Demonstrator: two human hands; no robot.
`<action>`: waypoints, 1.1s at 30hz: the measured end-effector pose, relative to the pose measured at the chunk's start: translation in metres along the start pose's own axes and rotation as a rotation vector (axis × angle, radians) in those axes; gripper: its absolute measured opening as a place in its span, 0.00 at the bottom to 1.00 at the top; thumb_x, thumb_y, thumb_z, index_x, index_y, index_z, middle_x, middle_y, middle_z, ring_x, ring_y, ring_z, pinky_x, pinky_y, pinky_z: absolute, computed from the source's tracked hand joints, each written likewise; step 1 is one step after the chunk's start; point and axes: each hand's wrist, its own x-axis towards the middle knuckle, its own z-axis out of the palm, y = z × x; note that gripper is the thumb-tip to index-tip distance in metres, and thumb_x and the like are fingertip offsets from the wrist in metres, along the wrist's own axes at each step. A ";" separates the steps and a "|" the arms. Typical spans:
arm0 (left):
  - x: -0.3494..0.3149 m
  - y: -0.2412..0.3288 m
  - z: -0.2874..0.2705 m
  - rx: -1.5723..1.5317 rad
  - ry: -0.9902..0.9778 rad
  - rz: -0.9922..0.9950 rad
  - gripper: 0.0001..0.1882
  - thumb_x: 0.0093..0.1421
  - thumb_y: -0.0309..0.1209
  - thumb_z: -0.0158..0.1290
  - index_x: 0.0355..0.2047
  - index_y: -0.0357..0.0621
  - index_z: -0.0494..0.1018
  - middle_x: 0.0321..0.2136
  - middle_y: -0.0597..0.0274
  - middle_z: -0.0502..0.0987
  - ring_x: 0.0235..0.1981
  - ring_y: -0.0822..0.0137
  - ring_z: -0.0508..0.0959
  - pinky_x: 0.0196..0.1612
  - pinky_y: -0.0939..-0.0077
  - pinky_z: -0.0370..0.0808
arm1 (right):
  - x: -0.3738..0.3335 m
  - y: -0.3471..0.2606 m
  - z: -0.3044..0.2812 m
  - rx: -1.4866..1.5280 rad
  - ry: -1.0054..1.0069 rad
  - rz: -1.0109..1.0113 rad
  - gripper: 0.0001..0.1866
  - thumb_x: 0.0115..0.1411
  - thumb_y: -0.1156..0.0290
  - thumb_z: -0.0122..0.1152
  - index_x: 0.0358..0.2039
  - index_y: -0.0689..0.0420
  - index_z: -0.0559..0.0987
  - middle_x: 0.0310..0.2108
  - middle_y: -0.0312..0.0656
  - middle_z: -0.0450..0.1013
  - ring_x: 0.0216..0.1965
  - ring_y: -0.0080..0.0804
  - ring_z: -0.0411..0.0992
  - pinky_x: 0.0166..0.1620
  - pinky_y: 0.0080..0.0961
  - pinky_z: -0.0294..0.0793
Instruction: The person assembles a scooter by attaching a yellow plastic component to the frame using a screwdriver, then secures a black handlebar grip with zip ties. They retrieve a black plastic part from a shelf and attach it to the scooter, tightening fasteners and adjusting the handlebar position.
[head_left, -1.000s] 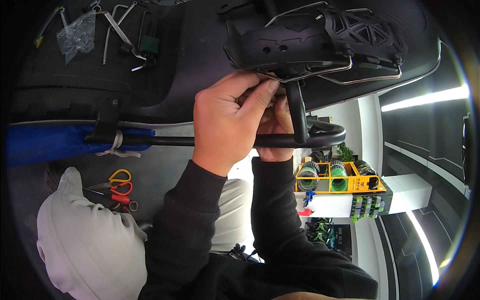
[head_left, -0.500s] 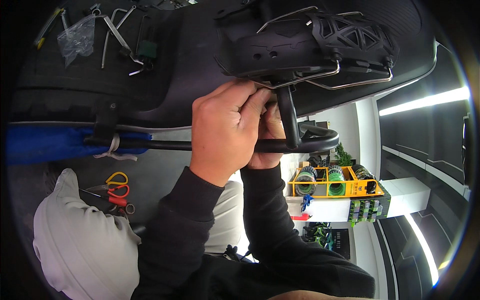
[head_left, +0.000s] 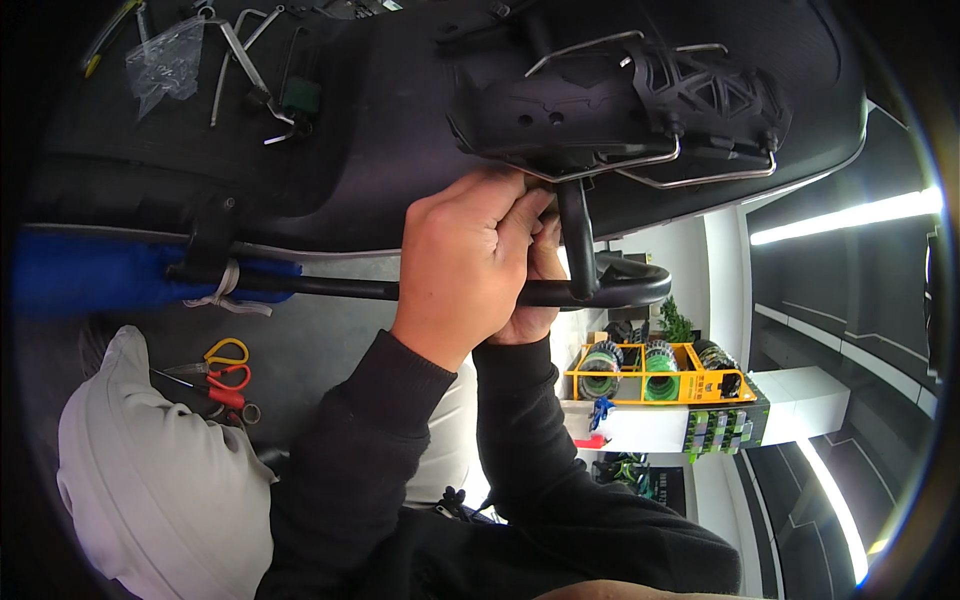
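My left hand is closed, its fingertips pinched just under a black ribbed plastic mudguard. Partly hidden behind it, my right hand also has bent fingers pressed together at the same spot, beside the upright part of a black bent tube. What the fingertips hold is covered by the fingers. The tube's long straight part runs leftward behind my left hand. Bent silver wire brackets are fixed to the mudguard.
A large black body panel spans the top. On it lie wrenches, a clear plastic bag and a dark green-handled tool. Scissors and a red-handled tool lie below. A yellow rack holds tyres.
The view has shifted slightly. Both hands stay at the same spot by the tube, fingers still closed, with only a small shift of the left hand.
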 end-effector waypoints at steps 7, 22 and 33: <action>-0.002 0.000 -0.002 -0.258 -0.059 -0.218 0.09 0.70 0.25 0.62 0.45 0.29 0.81 0.30 0.59 0.85 0.29 0.72 0.84 0.35 0.79 0.81 | 0.000 -0.001 0.017 -0.076 0.030 -0.048 0.13 0.77 0.59 0.59 0.52 0.54 0.80 0.40 0.29 0.75 0.45 0.22 0.75 0.56 0.25 0.77; -0.006 -0.008 0.009 -0.401 0.020 -0.193 0.08 0.73 0.26 0.59 0.45 0.31 0.77 0.31 0.62 0.84 0.29 0.76 0.82 0.36 0.81 0.80 | 0.012 0.002 0.012 -0.150 0.072 -0.066 0.11 0.69 0.69 0.67 0.50 0.52 0.80 0.42 0.35 0.79 0.42 0.26 0.77 0.48 0.26 0.80; -0.003 -0.007 0.008 -0.460 0.027 -0.255 0.07 0.72 0.26 0.59 0.44 0.32 0.77 0.28 0.62 0.84 0.27 0.78 0.81 0.34 0.82 0.80 | 0.015 0.006 0.014 -0.138 0.107 -0.079 0.12 0.68 0.68 0.68 0.50 0.54 0.81 0.41 0.31 0.77 0.40 0.19 0.73 0.49 0.23 0.76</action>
